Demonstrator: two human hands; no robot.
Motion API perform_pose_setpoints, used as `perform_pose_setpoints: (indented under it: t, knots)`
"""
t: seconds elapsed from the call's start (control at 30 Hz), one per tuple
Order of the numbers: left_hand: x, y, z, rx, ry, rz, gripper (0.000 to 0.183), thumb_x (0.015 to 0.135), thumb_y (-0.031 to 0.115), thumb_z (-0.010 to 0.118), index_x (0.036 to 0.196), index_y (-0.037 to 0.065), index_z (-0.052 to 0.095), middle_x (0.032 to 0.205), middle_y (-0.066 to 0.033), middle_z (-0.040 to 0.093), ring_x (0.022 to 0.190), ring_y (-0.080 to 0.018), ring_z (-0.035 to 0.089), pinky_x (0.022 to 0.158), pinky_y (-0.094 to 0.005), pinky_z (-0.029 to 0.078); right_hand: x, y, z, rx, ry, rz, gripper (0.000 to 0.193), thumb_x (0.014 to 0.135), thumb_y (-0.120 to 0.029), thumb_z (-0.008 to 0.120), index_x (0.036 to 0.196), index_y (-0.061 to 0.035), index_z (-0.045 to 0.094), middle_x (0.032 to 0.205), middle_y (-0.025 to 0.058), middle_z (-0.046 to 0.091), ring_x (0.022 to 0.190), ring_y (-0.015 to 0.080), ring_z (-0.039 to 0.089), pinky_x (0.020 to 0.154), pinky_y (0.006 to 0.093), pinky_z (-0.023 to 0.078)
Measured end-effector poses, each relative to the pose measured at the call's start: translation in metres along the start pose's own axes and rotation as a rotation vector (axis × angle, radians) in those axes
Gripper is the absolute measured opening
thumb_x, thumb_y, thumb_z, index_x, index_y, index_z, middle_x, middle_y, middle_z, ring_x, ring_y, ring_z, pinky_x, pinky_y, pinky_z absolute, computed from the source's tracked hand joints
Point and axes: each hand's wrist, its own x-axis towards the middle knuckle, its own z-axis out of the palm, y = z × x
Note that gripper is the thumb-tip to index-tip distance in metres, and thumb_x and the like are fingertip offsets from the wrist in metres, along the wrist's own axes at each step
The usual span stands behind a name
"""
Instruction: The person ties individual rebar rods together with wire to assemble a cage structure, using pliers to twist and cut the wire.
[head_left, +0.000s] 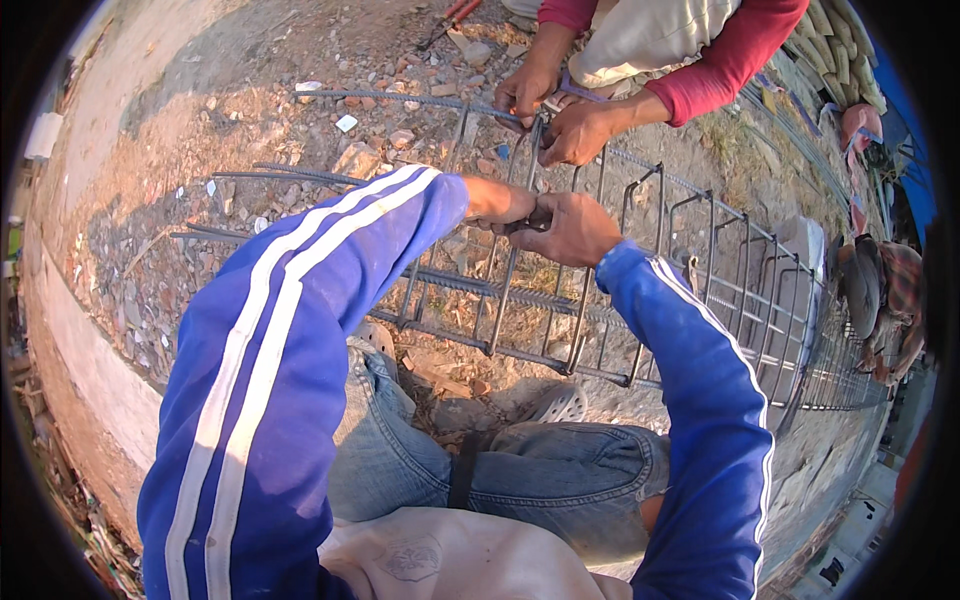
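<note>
A steel rebar cage [490, 290], made of long ribbed bars and square stirrups, stretches across the ground in front of me. At its top left part, my left hand [500, 203] and my right hand [568, 229] meet at a stirrup. Both have their fingers closed, the right one in a pinch; whatever is between the fingertips is too small and hidden to name. Just beyond, a co-worker in red sleeves crouches over the same cage. The co-worker's two hands [528, 88] work at the top of a stirrup, close to mine.
Red-handled tool [455, 20] lies on rubble ground at the far side. Loose bar ends [270, 176] stick out to the left. A grey concrete block [802, 250] stands by the cage at right, with another person [890, 290] farther right. My clogs [560, 403] are beside the cage.
</note>
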Motion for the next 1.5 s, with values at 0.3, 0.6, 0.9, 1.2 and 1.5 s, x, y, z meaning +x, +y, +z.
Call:
perform_pose_setpoints:
  t: [0.3, 0.6, 0.9, 1.2, 1.5]
  knots:
    - [0.001, -0.014, -0.001, -0.388, 0.052, -0.133, 0.048, 0.094, 0.055, 0.038, 0.082, 0.012, 0.056, 0.06, 0.0021, 0.049, 0.043, -0.0078, 0.043, 0.037, -0.026, 0.034, -0.008, -0.042, -0.009, -0.401, 0.007, 0.028, 0.06, 0.075, -0.056, 0.067, 0.096, 0.0009, 0.065, 0.087, 0.0182, 0.069, 0.08, 0.0321, 0.068, 0.073, 0.0435, 0.053]
    - [-0.009, 0.005, -0.008, -0.39, -0.017, -0.128, 0.063, 0.09, 0.07, 0.033, 0.085, 0.011, 0.056, 0.062, 0.0008, 0.05, 0.048, -0.0089, 0.047, 0.042, -0.0267, 0.04, -0.007, -0.037, -0.003, -0.422, 0.06, 0.045, 0.053, 0.075, -0.049, 0.066, 0.091, 0.0019, 0.065, 0.086, 0.0184, 0.068, 0.077, 0.0316, 0.068, 0.068, 0.0425, 0.054]
    - [-0.029, 0.006, -0.022, -0.476, -0.107, -0.071, 0.083, 0.091, 0.071, 0.022, 0.082, 0.003, 0.068, 0.061, -0.0083, 0.056, 0.051, -0.018, 0.051, 0.048, -0.0311, 0.042, 0.0, -0.02, 0.011, -0.518, 0.156, -0.247, 0.033, 0.078, -0.037, 0.065, 0.087, -0.0056, 0.067, 0.076, 0.0133, 0.066, 0.069, 0.0298, 0.068, 0.06, 0.0427, 0.054]
    - [-0.059, -0.01, -0.007, 0.068, 0.21, 0.227, 0.042, 0.092, 0.037, 0.046, 0.099, 0.003, 0.07, 0.086, -0.01, 0.071, 0.07, -0.0223, 0.066, 0.066, -0.0348, 0.05, 0.004, -0.011, -0.011, -0.217, 0.039, -0.2, 0.028, 0.084, -0.033, 0.063, 0.08, -0.0055, 0.068, 0.073, 0.0152, 0.065, 0.069, 0.0323, 0.065, 0.064, 0.0437, 0.051]
    - [-0.052, -0.019, -0.003, 0.271, 0.32, 0.304, 0.037, 0.089, 0.032, 0.058, 0.073, -0.002, 0.062, 0.064, -0.0149, 0.06, 0.062, -0.0291, 0.057, 0.064, -0.0419, 0.044, -0.012, -0.022, -0.031, -0.381, -0.101, -0.163, 0.014, 0.08, -0.014, 0.058, 0.08, -0.0025, 0.066, 0.079, 0.0159, 0.065, 0.075, 0.0355, 0.064, 0.07, 0.0448, 0.051]
